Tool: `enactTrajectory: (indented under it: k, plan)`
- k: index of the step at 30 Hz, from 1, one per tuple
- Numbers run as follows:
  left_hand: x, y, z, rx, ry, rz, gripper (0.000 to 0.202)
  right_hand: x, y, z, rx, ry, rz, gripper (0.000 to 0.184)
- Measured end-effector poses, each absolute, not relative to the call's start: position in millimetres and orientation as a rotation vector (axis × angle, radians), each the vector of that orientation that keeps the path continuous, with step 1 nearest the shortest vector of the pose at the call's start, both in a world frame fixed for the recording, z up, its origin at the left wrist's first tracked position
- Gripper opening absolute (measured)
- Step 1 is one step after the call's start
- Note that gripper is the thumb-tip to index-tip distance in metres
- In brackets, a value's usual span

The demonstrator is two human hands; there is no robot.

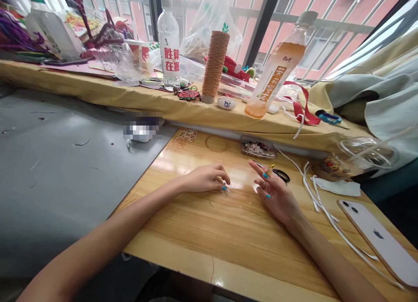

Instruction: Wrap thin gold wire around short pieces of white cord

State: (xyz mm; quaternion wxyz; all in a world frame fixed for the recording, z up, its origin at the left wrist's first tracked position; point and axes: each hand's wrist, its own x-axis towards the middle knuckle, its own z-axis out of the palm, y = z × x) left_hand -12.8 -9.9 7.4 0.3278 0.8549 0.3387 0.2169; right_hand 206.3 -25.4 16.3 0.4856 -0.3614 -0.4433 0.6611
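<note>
My left hand (207,178) is above the wooden table (196,232), thumb and fingertips closed on a small white piece (227,190) whose end pokes out; its kind is unclear. Facing it, my right hand (276,196) has its fingers apart and its palm turned inward. A small yellow piece (270,169) shows at its fingers; I cannot make out what it is. Bright blue nails show on both hands. Behind the right hand lie scissors (282,175) with black handles, partly hidden. A clear plastic tray (270,153) beyond them holds small white, dark and red pieces.
A loop of brown cord (217,144) and tangled thread (187,136) lie at the back. White cords (315,193), a phone (375,236) and a tipped plastic cup (339,164) are on the right. The ledge carries a cord spool (215,66) and bottles (170,49).
</note>
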Motion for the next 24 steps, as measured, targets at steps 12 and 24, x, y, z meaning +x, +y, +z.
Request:
enactTrajectory:
  k: [12, 24]
  plan:
    - [-4, -17, 0, 2.510, 0.985, 0.642, 0.017, 193, -36, 11, -1.075, -1.481, 1.515, 0.044]
    - [-3, -21, 4, 2.593, 1.010, 0.498, 0.015, 193, -38, 19, -1.200, -1.733, 1.518, 0.016]
